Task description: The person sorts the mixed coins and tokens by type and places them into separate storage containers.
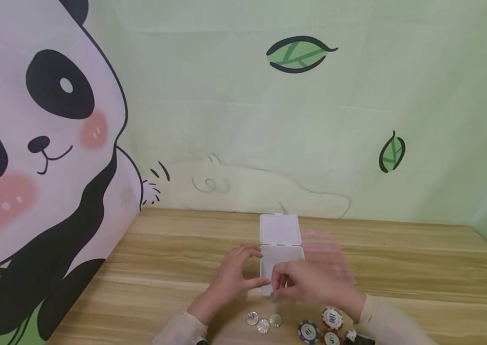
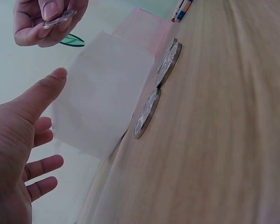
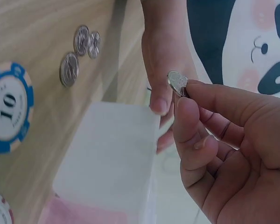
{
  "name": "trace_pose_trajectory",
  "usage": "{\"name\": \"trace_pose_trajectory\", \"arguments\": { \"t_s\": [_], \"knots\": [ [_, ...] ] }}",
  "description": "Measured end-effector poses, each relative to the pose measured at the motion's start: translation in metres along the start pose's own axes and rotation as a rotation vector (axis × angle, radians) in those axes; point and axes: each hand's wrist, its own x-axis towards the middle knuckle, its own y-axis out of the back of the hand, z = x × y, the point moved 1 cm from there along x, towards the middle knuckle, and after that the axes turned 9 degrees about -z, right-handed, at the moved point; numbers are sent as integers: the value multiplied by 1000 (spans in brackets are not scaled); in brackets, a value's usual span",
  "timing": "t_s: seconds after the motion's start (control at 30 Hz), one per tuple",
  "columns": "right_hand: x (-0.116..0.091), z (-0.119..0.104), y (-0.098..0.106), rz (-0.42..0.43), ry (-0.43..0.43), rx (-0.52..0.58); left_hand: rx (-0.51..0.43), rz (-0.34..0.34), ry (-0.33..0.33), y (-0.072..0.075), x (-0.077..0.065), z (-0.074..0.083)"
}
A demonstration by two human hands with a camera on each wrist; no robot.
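My right hand (image 1: 305, 282) pinches a silver coin (image 3: 178, 83) between thumb and fingertips, above the near end of a white plastic box (image 1: 284, 254). The box lies with its hinged lid (image 1: 279, 229) thrown back, away from me. At its left side is my left hand (image 1: 235, 277), thumb and fingers spread apart, with nothing in its grasp. The left thumb reaches toward the near edge of the box. On the wood in front lie three more silver coins (image 1: 263, 326), grouped close together.
A translucent pink case (image 1: 331, 258) lies right of the white box, partly behind my right forearm. Nearer me are poker chips: a blue one (image 1: 308, 331) marked 10, one marked 100 (image 1: 332, 318) and one marked 5 (image 1: 331, 337). A printed panda backdrop (image 1: 66, 158) borders the wooden table.
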Motion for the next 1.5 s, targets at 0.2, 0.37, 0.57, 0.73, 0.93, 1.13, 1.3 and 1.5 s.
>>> {"name": "trace_pose_trajectory", "arguments": {
  "t_s": [0.2,0.37,0.57,0.73,0.93,1.13,1.3,1.5],
  "knots": [
    [1,5,12,-5,-50,53,-8,-11,8,0,0,0],
    [2,9,20,14,-94,67,-13,-27,22,0,0,0],
    [12,18,24,68,-88,65,-22,-30,24,0,0,0],
    [20,24,21,94,-137,23,-14,-23,17,-1,0,0],
    [32,26,15,122,-161,-57,-7,-16,22,-1,0,-1],
    [44,31,9,119,-166,-183,1,-11,7,0,-1,0],
    [49,34,6,91,-186,-253,-6,-3,0,0,-1,1],
    [52,35,3,63,-242,-333,6,-2,-8,-1,-1,0]
  ]
}}
